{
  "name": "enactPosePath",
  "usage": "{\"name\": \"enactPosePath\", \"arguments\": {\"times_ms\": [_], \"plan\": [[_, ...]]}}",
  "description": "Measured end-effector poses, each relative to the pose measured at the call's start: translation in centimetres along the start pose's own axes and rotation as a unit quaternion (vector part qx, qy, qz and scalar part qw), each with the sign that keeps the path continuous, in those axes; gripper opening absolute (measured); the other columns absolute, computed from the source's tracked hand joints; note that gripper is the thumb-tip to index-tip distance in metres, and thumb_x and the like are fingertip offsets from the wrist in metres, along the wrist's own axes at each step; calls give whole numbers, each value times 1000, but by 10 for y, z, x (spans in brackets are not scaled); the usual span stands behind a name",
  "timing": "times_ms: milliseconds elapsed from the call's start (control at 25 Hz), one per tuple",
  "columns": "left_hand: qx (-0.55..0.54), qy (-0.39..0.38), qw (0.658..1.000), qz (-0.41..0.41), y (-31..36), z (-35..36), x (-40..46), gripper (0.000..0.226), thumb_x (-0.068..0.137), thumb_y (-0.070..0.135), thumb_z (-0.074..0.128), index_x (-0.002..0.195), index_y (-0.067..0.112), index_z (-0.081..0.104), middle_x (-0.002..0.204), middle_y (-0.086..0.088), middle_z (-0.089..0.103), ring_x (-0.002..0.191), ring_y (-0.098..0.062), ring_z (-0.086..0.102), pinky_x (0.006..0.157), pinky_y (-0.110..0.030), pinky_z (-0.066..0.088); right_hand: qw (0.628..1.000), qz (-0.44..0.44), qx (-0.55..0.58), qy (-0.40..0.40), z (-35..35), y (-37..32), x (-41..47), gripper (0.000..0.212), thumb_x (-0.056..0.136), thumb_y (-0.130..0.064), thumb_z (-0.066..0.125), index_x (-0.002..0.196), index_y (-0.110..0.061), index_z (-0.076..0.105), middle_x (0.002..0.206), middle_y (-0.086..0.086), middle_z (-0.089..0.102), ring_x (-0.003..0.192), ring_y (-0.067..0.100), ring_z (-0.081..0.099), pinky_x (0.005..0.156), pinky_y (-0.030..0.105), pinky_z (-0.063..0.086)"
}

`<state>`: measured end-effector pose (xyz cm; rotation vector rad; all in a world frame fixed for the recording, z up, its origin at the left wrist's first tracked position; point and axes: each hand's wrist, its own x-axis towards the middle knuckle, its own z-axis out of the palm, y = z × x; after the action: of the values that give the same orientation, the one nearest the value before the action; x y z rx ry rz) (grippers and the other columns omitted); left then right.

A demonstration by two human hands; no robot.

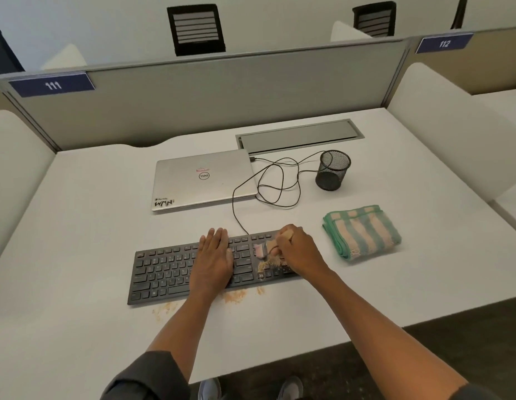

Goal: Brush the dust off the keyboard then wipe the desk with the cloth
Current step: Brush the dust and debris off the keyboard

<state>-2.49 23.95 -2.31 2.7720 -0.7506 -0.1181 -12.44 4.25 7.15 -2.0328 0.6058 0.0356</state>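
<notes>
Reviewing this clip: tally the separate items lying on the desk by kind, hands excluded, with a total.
Keyboard: 1
Laptop, closed: 1
Mesh pen cup: 1
Folded striped cloth: 1
Brush, held in the right hand: 1
Cable: 1
Total: 6

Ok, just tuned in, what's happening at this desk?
A person is cleaning the dark grey keyboard. The left hand lies flat on the keys, steadying it, while the right hand grips a small wooden brush over tan dust on the keys. The striped green-and-peach cloth lies folded, untouched, on the white desk.
</notes>
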Motion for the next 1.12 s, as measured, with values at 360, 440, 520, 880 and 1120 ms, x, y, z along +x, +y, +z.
{"name": "enactPosePath", "arguments": {"times_ms": [360,440,520,880,1120], "plan": [[-4,-2,1000,2,0,1,2,58,107,26,28,160,7,17,168,-11,17,156,-25,6,127,-39,-2,1000,-7,16,-12,2,-3,-5,18,97,-20,46,95,-16,63,70,-6,72,74,14,67,73,36,54],[-5,1,1000,5,-1,2,3,57,106,26,28,160,7,18,167,-12,19,156,-25,7,128,-39,0,1000,9,-3,-21,7,-1,-8,20,97,-21,47,91,-17,65,69,-4,73,71,12,68,70,33,54],[-5,0,1000,6,-1,2,3,58,106,27,27,160,7,18,167,-12,20,156,-25,8,128,-40,0,999,20,-21,-23,6,-1,-13,21,97,-20,48,86,-18,65,68,-3,73,67,9,67,64,27,51],[-4,-17,1000,0,1,-1,1,59,107,31,23,161,8,13,168,-10,16,157,-23,3,128,-39,-1,998,39,15,44,22,6,-23,19,96,-19,48,95,-21,67,74,-7,72,77,13,66,67,30,49],[13,-9,1000,8,-11,8,5,62,104,34,17,160,6,16,167,-12,19,156,-25,6,128,-41,3,995,47,50,67,22,0,-34,17,97,-18,48,91,-23,64,77,-7,73,80,12,67,66,29,51]]}}
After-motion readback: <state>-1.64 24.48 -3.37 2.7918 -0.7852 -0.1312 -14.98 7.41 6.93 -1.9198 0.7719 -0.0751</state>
